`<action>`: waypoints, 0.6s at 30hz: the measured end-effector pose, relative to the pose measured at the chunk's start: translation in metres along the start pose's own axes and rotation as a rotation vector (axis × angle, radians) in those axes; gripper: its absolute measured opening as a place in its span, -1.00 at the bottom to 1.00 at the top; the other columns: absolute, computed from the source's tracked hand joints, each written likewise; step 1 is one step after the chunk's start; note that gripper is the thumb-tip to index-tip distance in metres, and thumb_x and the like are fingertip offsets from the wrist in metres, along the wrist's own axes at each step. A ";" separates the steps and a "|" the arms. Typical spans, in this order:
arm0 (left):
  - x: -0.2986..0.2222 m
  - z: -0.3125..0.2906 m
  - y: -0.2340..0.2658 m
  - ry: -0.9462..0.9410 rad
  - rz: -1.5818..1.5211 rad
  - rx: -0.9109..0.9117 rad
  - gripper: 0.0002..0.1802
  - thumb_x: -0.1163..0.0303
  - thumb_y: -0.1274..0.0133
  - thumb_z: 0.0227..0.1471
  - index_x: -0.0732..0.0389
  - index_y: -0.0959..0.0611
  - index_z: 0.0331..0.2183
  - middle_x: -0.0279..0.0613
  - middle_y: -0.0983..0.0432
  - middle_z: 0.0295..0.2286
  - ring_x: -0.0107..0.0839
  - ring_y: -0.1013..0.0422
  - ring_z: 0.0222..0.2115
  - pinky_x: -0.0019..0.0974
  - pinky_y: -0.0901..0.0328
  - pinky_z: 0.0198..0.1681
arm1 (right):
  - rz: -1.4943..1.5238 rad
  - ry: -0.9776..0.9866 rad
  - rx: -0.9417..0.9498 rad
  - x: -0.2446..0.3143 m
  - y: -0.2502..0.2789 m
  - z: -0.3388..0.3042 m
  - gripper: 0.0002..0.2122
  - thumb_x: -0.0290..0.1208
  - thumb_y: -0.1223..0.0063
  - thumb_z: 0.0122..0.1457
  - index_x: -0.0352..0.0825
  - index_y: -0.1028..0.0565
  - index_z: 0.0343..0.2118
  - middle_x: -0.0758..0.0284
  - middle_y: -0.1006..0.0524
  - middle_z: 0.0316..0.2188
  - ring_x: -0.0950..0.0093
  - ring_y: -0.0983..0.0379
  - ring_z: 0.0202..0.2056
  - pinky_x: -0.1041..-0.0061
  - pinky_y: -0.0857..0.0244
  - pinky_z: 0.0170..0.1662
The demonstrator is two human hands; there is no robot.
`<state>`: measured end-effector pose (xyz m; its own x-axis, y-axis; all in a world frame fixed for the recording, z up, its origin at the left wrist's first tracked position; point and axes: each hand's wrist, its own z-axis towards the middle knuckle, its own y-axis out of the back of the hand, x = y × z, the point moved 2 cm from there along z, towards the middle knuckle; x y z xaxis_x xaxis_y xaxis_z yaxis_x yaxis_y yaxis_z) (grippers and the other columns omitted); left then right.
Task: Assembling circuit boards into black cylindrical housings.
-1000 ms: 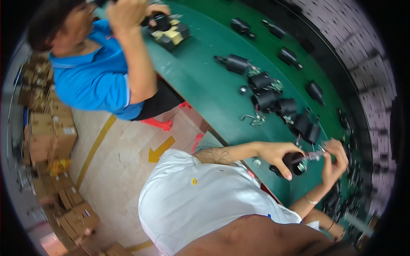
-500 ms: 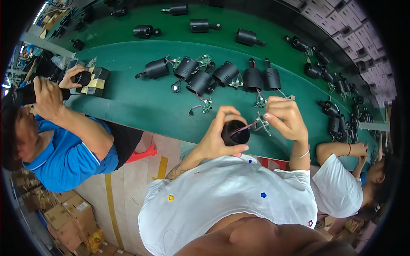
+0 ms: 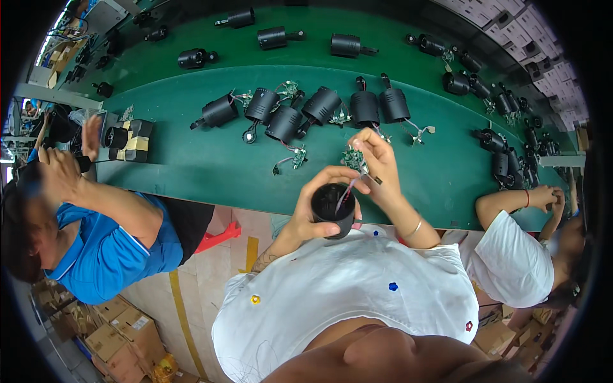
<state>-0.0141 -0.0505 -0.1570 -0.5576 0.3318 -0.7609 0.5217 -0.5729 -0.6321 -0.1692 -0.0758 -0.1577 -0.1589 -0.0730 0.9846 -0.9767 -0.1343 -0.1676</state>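
My left hand (image 3: 305, 217) is wrapped round a black cylindrical housing (image 3: 334, 225), its open mouth tilted up toward me. Reddish wires (image 3: 343, 196) run out of that mouth to a small green circuit board (image 3: 355, 161). The fingers of my right hand (image 3: 380, 158) pinch this board just above the housing, and a small dark connector (image 3: 378, 180) dangles beside it. Beyond my hands lies a row of similar black housings (image 3: 284, 123), several with circuit boards (image 3: 298, 157) hanging out on wires.
More housings (image 3: 345, 45) lie spaced along the darker green strip (image 3: 242, 54) behind the green table (image 3: 191, 163). At left, a person in a blue shirt (image 3: 121, 236) works by a taped black block (image 3: 137, 142). Another person in white (image 3: 517, 268) sits at right. Cardboard boxes (image 3: 121, 338) stand on the floor.
My right hand has moved left and turned, bringing the circuit board closer above the housing. My left hand has shifted slightly left and down with the housing. The person at left has raised one hand.
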 end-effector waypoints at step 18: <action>0.023 0.001 0.000 -0.047 -0.498 0.272 0.13 0.15 -0.29 -0.30 0.11 -0.01 0.23 0.16 -0.48 -0.24 -0.06 -0.49 -0.48 -0.31 -0.38 -0.52 | 0.925 -0.069 0.158 -0.045 -0.009 -0.031 -0.90 -0.60 -0.13 0.09 -0.41 -0.56 -0.30 0.25 -0.53 -0.36 0.55 -0.38 -0.38 0.61 -0.27 -0.21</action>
<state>-0.0274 -0.0435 -0.1745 -0.7253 0.5812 -0.3689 0.0066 -0.5300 -0.8480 -0.1582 -0.0408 -0.1987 -0.8479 -0.2752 0.4531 -0.4354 -0.1262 -0.8914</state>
